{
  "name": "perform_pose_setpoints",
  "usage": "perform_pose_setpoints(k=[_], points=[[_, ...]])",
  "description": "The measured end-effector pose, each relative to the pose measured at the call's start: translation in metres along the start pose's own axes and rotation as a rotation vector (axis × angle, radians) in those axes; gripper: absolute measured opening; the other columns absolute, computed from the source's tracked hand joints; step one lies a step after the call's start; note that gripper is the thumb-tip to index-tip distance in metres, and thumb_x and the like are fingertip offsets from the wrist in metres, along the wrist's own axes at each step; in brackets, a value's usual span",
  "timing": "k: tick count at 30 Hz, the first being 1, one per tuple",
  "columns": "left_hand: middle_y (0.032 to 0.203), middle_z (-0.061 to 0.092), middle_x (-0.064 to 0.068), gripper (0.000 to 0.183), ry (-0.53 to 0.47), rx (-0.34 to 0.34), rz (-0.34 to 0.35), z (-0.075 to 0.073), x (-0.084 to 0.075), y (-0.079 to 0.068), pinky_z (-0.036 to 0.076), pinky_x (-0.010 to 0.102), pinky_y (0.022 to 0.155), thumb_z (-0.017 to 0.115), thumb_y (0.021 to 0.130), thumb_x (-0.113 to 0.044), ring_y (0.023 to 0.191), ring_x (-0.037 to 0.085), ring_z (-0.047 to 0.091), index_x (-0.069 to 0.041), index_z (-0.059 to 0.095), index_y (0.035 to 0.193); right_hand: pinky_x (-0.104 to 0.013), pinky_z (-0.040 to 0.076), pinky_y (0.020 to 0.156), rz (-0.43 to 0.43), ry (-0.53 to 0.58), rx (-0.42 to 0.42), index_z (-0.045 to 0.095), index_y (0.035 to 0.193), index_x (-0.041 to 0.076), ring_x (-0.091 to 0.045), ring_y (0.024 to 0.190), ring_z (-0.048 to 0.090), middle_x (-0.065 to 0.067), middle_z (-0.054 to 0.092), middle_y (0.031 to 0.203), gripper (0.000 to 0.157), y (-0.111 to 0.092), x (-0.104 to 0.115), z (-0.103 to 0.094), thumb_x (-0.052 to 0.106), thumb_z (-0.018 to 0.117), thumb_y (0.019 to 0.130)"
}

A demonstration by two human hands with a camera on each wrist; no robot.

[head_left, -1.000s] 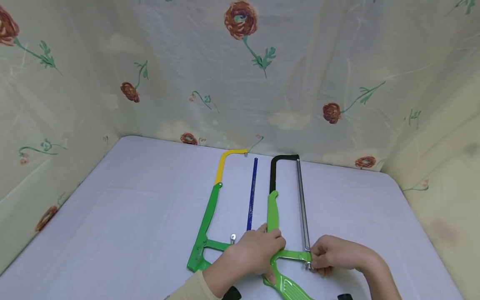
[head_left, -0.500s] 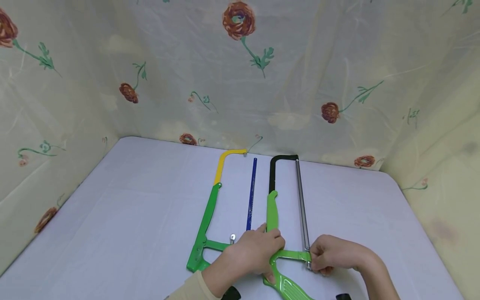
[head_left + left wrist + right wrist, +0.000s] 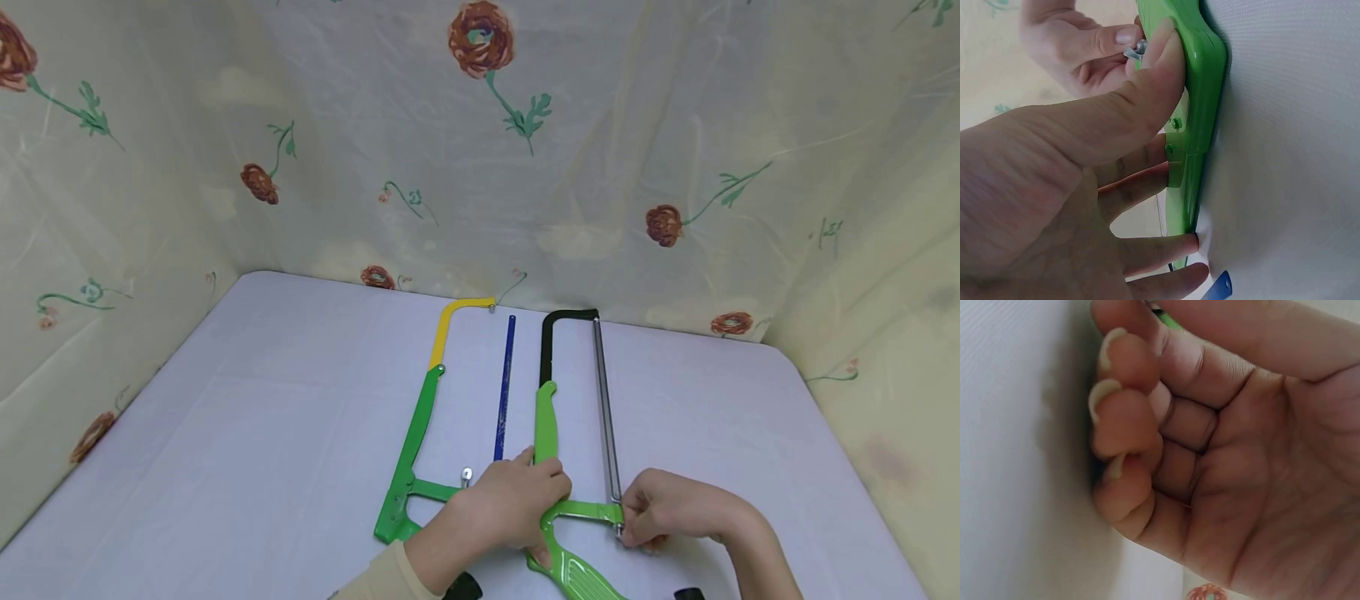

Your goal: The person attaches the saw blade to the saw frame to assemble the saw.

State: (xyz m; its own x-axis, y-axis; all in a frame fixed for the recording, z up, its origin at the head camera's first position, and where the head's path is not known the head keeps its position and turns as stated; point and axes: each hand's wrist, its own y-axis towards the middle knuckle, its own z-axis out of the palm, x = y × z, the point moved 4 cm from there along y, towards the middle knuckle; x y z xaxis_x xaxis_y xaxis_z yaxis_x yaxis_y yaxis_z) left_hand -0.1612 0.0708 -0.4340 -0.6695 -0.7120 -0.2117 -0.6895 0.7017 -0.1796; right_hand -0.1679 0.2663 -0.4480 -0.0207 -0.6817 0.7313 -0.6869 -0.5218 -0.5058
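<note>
A light green hacksaw with a black front frame lies on the table, a grey blade fitted along its right side. My left hand grips its frame near the handle, thumb on the near part and fingers spread along it. At the blade's near end, my right hand pinches the small metal wing nut, which shows best in the left wrist view. The right wrist view has those fingers curled, the nut hidden. Just left of the saw lies a loose blue hacksaw blade, its near end behind my left hand.
A second hacksaw frame, dark green and yellow with no blade, lies at the left, partly covered by my left forearm. Its metal fitting stands beside my left wrist. Flower-patterned sheeting rises behind the white table.
The wing nut between my right fingers has turned; its wings showed wider a second ago. Both hands and the saws stay in nearly the same place.
</note>
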Motion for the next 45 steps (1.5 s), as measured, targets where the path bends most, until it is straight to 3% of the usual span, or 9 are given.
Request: perform_pose_setpoints(k=[12,23,34,45], points=[[0.126,0.058,-0.012,0.074,-0.010,0.009,0.004,0.0006,-0.0001,0.0010,0.053,0.044,0.101,0.086,0.061,-0.055,0.138,0.038,0.047,-0.028,0.062,0.125,-0.021,0.035,0.048,0.003,-0.005,0.001,0.060,0.069,-0.016,-0.010,0.052,0.044,0.002,0.050,0.055,0.049,-0.0013,0.0018,-0.0008,0.028,0.071,0.088],[0.125,0.059,-0.012,0.074,-0.008,-0.001,0.003,0.0002,-0.0002,0.0005,0.054,0.044,0.100,0.086,0.060,-0.055,0.138,0.038,0.048,-0.028,0.062,0.125,-0.022,0.039,0.050,0.000,0.003,0.012,0.057,0.071,-0.015,-0.009,0.055,0.046,0.002,0.054,0.060,0.036,-0.0011,0.0002,0.0008,0.016,0.068,0.086],[0.124,0.059,-0.012,0.074,-0.001,-0.008,0.005,-0.0010,-0.0003,0.0004,0.054,0.043,0.099,0.086,0.061,-0.055,0.137,0.038,0.048,-0.028,0.062,0.125,-0.020,0.042,0.051,-0.038,0.030,0.037,0.065,0.077,-0.012,-0.008,0.056,0.049,0.000,0.056,0.063,0.020,-0.0008,-0.0024,0.0005,0.004,0.059,0.087],[0.121,0.059,-0.012,0.072,-0.010,-0.010,0.002,-0.0013,-0.0003,-0.0001,0.054,0.042,0.100,0.087,0.061,-0.054,0.138,0.037,0.048,-0.028,0.063,0.123,-0.024,0.042,0.051,0.011,0.019,-0.015,0.060,0.074,-0.013,-0.011,0.057,0.049,0.001,0.054,0.061,0.023,-0.0014,0.0022,0.0012,0.006,0.065,0.084]])
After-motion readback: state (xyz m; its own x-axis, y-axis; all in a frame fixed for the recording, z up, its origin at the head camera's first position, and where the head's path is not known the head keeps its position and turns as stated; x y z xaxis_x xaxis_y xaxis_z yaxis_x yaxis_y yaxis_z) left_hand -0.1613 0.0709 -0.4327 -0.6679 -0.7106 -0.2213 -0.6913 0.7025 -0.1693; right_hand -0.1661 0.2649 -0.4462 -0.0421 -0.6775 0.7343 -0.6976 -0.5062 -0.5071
